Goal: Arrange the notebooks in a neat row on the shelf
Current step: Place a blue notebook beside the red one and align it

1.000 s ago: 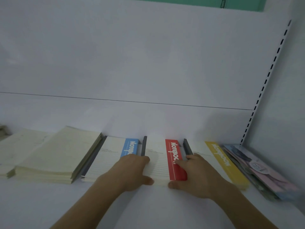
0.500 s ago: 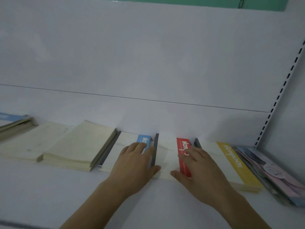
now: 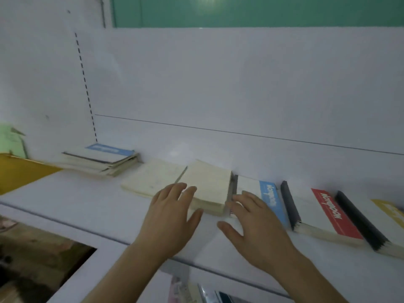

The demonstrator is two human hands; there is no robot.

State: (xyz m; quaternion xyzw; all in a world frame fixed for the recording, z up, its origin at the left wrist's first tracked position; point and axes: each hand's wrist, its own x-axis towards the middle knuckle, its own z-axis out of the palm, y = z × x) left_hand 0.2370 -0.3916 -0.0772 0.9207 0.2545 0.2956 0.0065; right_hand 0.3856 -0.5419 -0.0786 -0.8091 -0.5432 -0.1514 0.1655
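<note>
Shifted leftward along the row since half a second ago: off the red-banded stack and onto the next pile over.

Left hand [image 3: 169, 217] now laid with fingers straight and slightly spread, tips touching the near left edge of the cream notebook stack [image 3: 207, 184], thumb out toward its front corner. Right hand [image 3: 253, 224] likewise spread and relaxed, fingertips at the seam between that cream stack and the blue-banded notebooks [image 3: 260, 196]; gripping nothing, apparently only pushing or about to.

Farther left of the fingers: a flatter cream pile [image 3: 148, 181], then a loose, fanned heap with a blue label [image 3: 100, 158], well apart and askew. Right of the fingers: the red-banded stack [image 3: 323, 215] and a yellow-banded stack [image 3: 389, 217], both squared side by side with dark spines showing.

Judged roughly half done: right-hand stacks seem aligned; cream piles and the fanned heap probably left to straighten.

White shelf [image 3: 87, 206], smooth and bare-looking in front, white back panel with slotted uprights, green wall above; more goods on a lower shelf, too blurred to identify.
</note>
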